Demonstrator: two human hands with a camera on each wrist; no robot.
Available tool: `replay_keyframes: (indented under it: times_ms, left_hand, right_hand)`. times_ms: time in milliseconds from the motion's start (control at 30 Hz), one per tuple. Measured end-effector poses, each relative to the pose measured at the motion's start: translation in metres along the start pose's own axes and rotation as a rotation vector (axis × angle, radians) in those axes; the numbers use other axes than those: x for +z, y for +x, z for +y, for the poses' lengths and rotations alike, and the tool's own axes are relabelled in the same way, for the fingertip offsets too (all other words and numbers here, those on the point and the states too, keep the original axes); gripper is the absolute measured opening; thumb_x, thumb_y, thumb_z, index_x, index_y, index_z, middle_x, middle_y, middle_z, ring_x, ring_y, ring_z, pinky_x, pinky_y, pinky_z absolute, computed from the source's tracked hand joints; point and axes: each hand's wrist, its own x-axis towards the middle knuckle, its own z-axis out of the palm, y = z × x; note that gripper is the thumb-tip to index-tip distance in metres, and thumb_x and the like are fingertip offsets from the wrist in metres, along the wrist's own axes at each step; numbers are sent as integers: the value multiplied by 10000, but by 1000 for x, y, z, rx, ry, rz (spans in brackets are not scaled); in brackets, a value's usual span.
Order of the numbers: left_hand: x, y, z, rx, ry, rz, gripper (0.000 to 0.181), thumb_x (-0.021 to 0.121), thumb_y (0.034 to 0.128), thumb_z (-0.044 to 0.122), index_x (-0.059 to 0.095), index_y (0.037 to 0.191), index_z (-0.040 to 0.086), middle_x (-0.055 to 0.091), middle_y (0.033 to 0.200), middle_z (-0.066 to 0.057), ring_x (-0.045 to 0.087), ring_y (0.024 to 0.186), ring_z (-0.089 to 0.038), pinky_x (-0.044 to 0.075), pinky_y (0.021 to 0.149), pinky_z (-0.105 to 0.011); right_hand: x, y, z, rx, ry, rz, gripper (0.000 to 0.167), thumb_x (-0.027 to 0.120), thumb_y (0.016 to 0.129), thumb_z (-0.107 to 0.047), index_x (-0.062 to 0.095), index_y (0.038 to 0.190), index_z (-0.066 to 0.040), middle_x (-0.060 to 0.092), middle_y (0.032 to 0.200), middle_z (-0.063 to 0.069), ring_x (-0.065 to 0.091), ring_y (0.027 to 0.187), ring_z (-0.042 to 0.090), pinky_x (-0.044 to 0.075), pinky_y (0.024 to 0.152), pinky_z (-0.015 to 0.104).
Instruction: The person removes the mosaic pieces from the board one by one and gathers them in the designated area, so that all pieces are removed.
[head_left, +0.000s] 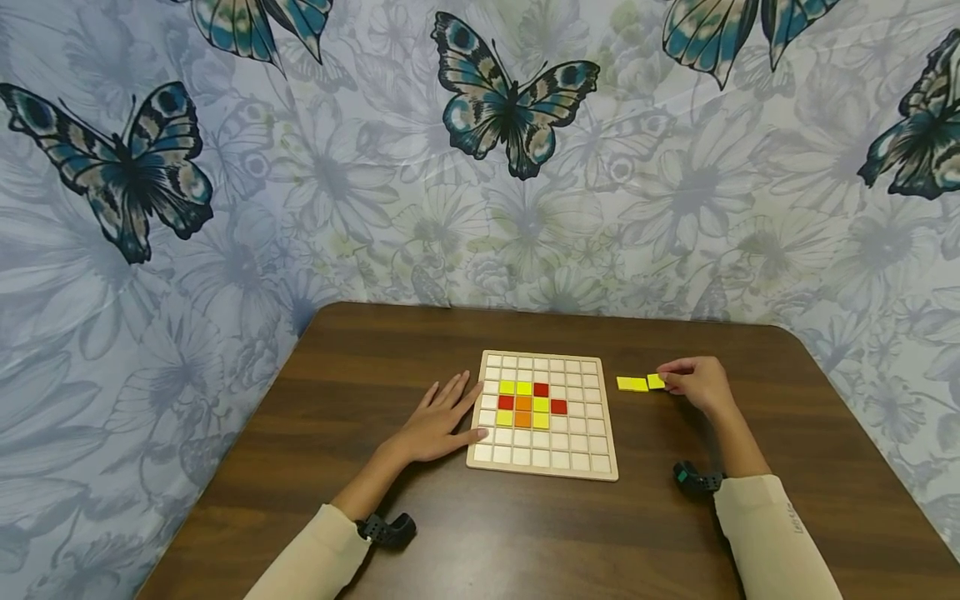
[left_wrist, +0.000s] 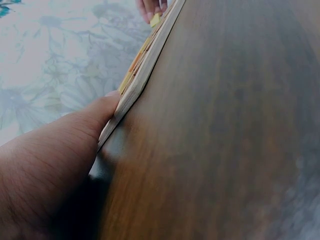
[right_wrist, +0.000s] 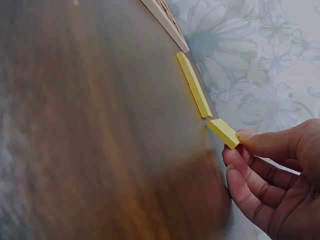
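A wooden grid board point(head_left: 607, 467) lies on the table, with yellow, red and orange tiles set among its white squares. My left hand point(head_left: 437, 425) rests at the board's left edge, fingers spread and straight, the thumb touching the rim. In the left wrist view the thumb point(left_wrist: 102, 107) lies against the board's side. To the right of the board my right hand point(head_left: 701, 383) pinches a yellow tile point(right_wrist: 223, 133) between thumb and fingers. Just left of that tile lies a strip of yellow tiles point(head_left: 632, 384), seen edge-on as a yellow bar point(right_wrist: 194, 86) in the right wrist view.
The brown wooden table point(head_left: 525, 533) has its far edge against a hanging cloth point(head_left: 360, 208) printed with flowers and butterflies. A dark band with a small device point(head_left: 388, 531) is on the left wrist, and a similar device point(head_left: 697, 478) is on the right.
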Motion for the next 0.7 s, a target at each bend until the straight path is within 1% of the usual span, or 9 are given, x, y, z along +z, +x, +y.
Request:
replay_keyframes:
  times_ms: [333,533,700]
  left_hand:
    - [-1,-1,1,-10,15,-13,840,473,1016,604,147,1647,153,67,1693,-167,58,1561,-333,23,1205,-619]
    - [2,0,-1,4,0,2,846,489,1013,595,160,1645,139,74,1693,-174,64,1559,-346,10,1202,-616]
    - [2,1,-2,-2,-9,2,851,488,1010,602,149,1647,151,71,1695,-162,56,1562,-328,5,1206,-605]
  right_hand:
    - [2,0,0,11,-16,-3,263,678,987,-101,720,1123,119,742,998,220,717,755,179,595,654,272]
    - [2,0,1,20,-15,-2,270,680,987,-110,718,1131,116,746,982,205,715,758,164,595,663,265]
    - [2,0,0,12,-12,6,262,678,986,-99,719,1120,123,746,970,208,722,760,182,596,660,267]
